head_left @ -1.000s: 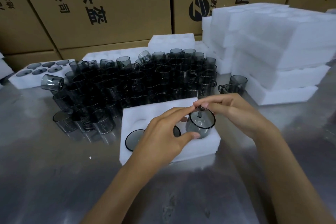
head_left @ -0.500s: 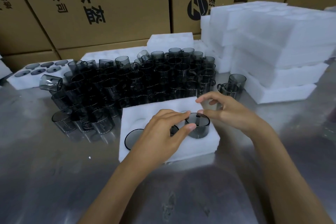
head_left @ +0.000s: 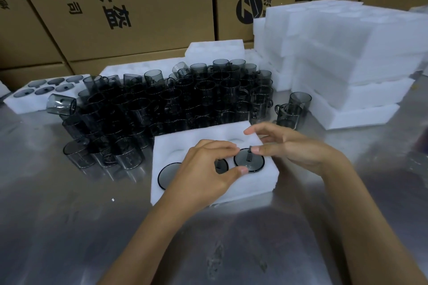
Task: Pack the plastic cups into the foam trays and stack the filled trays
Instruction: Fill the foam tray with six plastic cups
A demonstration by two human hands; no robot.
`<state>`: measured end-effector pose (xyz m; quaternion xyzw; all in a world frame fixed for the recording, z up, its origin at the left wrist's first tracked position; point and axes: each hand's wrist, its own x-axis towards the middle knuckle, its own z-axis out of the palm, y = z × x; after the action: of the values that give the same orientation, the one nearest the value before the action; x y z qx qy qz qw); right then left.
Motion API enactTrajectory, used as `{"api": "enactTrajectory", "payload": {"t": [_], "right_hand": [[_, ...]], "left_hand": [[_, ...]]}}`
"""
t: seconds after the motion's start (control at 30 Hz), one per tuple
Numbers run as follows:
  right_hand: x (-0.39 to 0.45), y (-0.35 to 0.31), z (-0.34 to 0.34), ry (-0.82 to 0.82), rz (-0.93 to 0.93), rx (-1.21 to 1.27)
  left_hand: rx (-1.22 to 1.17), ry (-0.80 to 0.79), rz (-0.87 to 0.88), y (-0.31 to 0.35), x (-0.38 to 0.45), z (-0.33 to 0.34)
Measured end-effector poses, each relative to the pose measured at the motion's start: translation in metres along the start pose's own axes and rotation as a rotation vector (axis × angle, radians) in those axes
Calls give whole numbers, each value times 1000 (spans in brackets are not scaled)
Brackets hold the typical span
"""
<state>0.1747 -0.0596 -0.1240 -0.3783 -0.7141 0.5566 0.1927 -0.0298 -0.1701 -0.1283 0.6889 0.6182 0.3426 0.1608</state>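
Both hands are working one cup (head_left: 249, 161) into the near-right pocket of the tray (head_left: 254, 188) at the front of the bench (head_left: 69, 227). The left hand (head_left: 203, 173) is pinching the cup's rim between thumb and curled fingers, a closed grip; the right hand (head_left: 291, 148) is pressing a fingertip on the far rim, its other fingers spread and relaxed. The cup is sitting nearly flush with the foam, so this placement looks almost finished. Two more cups are already seated in the same front row, one partly hidden under the left hand, while the back pockets are showing bare foam. Beyond the tray a dense crowd of loose cups (head_left: 173, 99) is waiting, suggesting most of the packing lies ahead. A filled tray (head_left: 20, 104) is lying at the far left, and a foam stack (head_left: 347, 65) is rising at the right; whether those hold cups cannot be told.
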Motion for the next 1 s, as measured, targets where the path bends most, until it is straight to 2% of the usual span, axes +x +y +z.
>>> {"api": "enactTrajectory", "payload": {"t": [0.2,0.33,0.43,0.53,0.6,0.77,0.87,1.0], "right_hand": [[2,1,1,8,-7,38],[8,-1,12,182,-74,100],[16,-1,21,301,-99,164],[24,3,29,287,-86,123],[28,6,35,293,-79,86],[31,10,37,355,-107,68],[31,9,37,350,-106,78],[31,10,36,346,-95,67]], "left_hand": [[29,-34,28,-3,-1,-1],[-226,12,-17,-4,3,-15],[-295,215,-19,-13,8,-36],[-164,489,-73,-38,12,-62],[-59,585,-164,-60,15,-77],[4,595,-316,-99,27,-93],[12,556,-328,-108,36,-86],[26,617,-302,-110,36,-80]]}}
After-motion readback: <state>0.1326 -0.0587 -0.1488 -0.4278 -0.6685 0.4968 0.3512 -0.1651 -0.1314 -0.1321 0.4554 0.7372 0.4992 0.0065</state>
